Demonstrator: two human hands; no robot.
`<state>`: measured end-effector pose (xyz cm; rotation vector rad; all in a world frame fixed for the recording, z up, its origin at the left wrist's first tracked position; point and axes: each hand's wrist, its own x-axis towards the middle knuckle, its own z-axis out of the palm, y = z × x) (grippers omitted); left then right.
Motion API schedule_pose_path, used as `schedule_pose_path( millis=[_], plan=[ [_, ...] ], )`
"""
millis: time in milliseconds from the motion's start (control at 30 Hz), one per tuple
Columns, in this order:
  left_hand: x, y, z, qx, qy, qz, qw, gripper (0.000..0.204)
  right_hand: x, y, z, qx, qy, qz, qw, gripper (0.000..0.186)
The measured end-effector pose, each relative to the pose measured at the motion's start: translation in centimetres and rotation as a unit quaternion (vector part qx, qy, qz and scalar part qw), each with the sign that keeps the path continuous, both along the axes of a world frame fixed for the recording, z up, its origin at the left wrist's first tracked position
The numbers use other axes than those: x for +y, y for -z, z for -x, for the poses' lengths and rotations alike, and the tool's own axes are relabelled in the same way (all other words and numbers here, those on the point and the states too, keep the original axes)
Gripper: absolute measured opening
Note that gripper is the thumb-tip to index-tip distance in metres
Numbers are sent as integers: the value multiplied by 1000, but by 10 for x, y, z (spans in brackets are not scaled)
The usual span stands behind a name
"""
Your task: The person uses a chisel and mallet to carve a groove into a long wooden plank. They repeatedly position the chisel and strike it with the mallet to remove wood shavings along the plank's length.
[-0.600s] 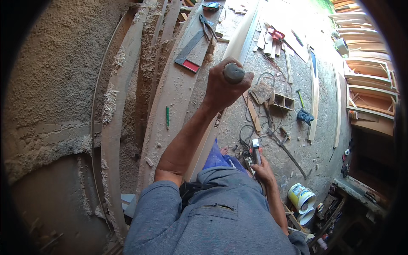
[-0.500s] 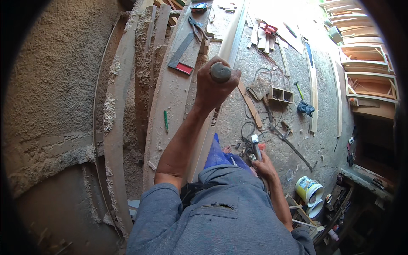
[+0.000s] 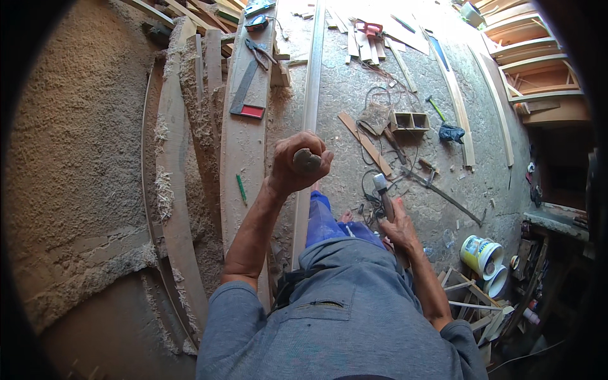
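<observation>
My left hand (image 3: pixel 292 170) is closed around an upright chisel, of which only the round, worn handle end (image 3: pixel 306 161) shows; the hand hides its blade. Below and beyond this fist runs a long, narrow wooden beam (image 3: pixel 313 79). On the right, my right hand (image 3: pixel 400 229) grips a hammer (image 3: pixel 384 201) low beside my leg, its metal head pointing away from me. To the left of my left hand lies a wide plank (image 3: pixel 250 149) bearing a green pencil (image 3: pixel 241 189), a try square (image 3: pixel 242 95), pliers (image 3: pixel 258 52) and a tape measure (image 3: pixel 256 23).
A shaving-covered board (image 3: pixel 171 133) stands along the rough wall at left. On the floor lie a divided wooden box (image 3: pixel 410 121), a long bar clamp (image 3: pixel 446 196), cables and wood strips. White buckets (image 3: pixel 479 254) sit at right; wooden frames (image 3: pixel 538 79) stack up far right.
The view has turned slightly. My left hand, still around the chisel, has come nearer to me along the beam. My right hand keeps hold of the hammer, which has tilted little.
</observation>
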<state>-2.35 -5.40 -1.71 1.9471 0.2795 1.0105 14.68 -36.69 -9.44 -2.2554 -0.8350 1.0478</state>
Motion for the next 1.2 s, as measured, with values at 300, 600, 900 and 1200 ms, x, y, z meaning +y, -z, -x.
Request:
schedule_pose_path(
  millis=[300, 600, 900, 1200],
  plan=[
    [15, 11, -2, 19, -21, 31, 999, 22, 102, -168, 26, -265, -169, -383, 869, 77],
    [8, 15, -14, 20, -85, -194, 977, 32, 130, -171, 26, -253, -274, -206, 905, 69],
    [4, 9, -27, -38, -128, -47, 990, 21, 126, -260, 38, -283, -159, -502, 802, 70],
    [-22, 29, -25, -113, -148, 0, 982, 21, 114, -128, -6, -125, -135, -164, 969, 62]
  ],
)
